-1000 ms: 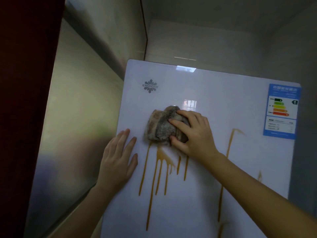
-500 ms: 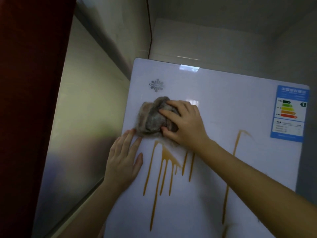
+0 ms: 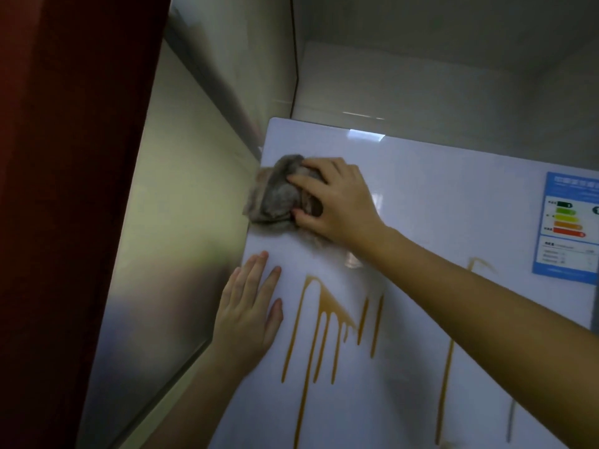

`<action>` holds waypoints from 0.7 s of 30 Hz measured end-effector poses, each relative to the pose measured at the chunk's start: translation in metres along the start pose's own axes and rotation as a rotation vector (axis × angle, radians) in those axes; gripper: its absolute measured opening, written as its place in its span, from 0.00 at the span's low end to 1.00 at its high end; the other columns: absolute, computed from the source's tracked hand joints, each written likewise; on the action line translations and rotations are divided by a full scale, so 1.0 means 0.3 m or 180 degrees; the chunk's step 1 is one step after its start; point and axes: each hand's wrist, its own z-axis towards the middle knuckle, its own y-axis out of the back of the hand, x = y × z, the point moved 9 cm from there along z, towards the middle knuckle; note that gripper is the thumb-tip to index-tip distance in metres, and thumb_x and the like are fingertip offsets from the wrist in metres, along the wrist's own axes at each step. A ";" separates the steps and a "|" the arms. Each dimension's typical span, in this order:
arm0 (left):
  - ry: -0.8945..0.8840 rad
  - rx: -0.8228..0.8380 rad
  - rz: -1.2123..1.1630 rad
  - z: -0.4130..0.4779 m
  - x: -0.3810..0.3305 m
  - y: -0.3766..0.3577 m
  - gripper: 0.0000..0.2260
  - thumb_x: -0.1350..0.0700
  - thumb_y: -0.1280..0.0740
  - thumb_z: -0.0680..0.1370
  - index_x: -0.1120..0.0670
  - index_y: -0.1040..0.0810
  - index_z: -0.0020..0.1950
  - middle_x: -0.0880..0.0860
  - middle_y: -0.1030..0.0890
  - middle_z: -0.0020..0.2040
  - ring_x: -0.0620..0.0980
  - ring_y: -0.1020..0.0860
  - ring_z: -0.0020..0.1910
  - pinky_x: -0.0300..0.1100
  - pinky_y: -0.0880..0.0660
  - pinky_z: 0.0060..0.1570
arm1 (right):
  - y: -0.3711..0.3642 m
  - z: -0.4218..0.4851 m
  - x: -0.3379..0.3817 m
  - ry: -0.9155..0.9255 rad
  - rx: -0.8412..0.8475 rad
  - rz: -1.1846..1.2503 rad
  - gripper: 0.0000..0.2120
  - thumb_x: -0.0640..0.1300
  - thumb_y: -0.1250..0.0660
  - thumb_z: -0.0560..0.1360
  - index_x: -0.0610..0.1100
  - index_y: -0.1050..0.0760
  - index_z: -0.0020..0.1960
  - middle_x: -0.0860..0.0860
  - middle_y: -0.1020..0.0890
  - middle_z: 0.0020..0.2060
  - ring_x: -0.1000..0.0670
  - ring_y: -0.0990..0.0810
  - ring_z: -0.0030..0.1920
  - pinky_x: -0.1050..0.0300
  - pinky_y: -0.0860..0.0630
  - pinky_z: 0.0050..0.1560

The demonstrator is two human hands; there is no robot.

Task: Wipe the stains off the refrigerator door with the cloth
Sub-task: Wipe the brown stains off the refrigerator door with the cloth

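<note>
The cloth (image 3: 278, 192) is a crumpled grey-brown wad pressed on the white refrigerator door (image 3: 437, 196) at about 10 o'clock, by its left edge, with thin brown stains (image 3: 324, 319) dripping down at 5 o'clock of it. The right hand (image 3: 340, 202) reaches in from 4 o'clock, fingers curled over the wad and thumb pinching its lower edge; the left hand (image 3: 249, 306) lies flat at 6 o'clock of the cloth, fingers straight

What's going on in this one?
A person is wiping a white refrigerator door. The right hand grips a bunched grey cloth against the door's upper left edge; the left hand lies flat on the door below it. Orange-brown drip stains lower down are not yet wiped, nor a streak near the energy label.
</note>
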 end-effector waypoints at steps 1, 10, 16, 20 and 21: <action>-0.0001 0.0001 -0.0007 0.001 0.000 0.001 0.24 0.51 0.39 0.81 0.57 0.30 0.75 0.59 0.33 0.78 0.57 0.36 0.78 0.55 0.37 0.76 | 0.020 0.012 -0.033 -0.0157 -0.0115 -0.0006 0.27 0.58 0.30 0.72 0.48 0.22 0.67 0.44 0.22 0.66 0.41 0.26 0.64 0.48 0.30 0.59; 0.0013 0.0006 -0.0015 0.003 -0.003 0.007 0.23 0.51 0.39 0.81 0.57 0.30 0.75 0.59 0.33 0.78 0.57 0.36 0.78 0.55 0.36 0.76 | 0.022 -0.069 -0.013 0.0034 -0.0012 -0.0018 0.27 0.58 0.28 0.72 0.47 0.21 0.68 0.43 0.22 0.66 0.40 0.25 0.63 0.46 0.29 0.60; 0.0039 0.0011 -0.0050 0.002 -0.002 0.001 0.23 0.51 0.39 0.81 0.56 0.30 0.75 0.59 0.34 0.78 0.57 0.36 0.78 0.55 0.38 0.77 | 0.129 -0.142 -0.184 -0.1104 -0.0622 -0.0033 0.27 0.55 0.26 0.71 0.49 0.22 0.68 0.44 0.23 0.65 0.42 0.27 0.64 0.52 0.34 0.60; 0.0050 0.0009 -0.0043 0.003 -0.009 0.005 0.23 0.52 0.39 0.80 0.58 0.29 0.75 0.59 0.34 0.78 0.58 0.36 0.78 0.56 0.37 0.76 | 0.080 -0.234 -0.041 0.0001 -0.0122 -0.0166 0.26 0.56 0.26 0.72 0.46 0.20 0.67 0.41 0.21 0.65 0.39 0.24 0.62 0.48 0.30 0.58; 0.0055 0.0019 -0.0045 0.003 -0.009 0.006 0.23 0.52 0.39 0.80 0.58 0.30 0.75 0.59 0.34 0.78 0.58 0.36 0.78 0.56 0.37 0.76 | 0.079 -0.255 -0.033 0.0210 -0.0051 -0.0235 0.26 0.56 0.26 0.72 0.46 0.19 0.66 0.41 0.21 0.65 0.38 0.23 0.61 0.48 0.30 0.57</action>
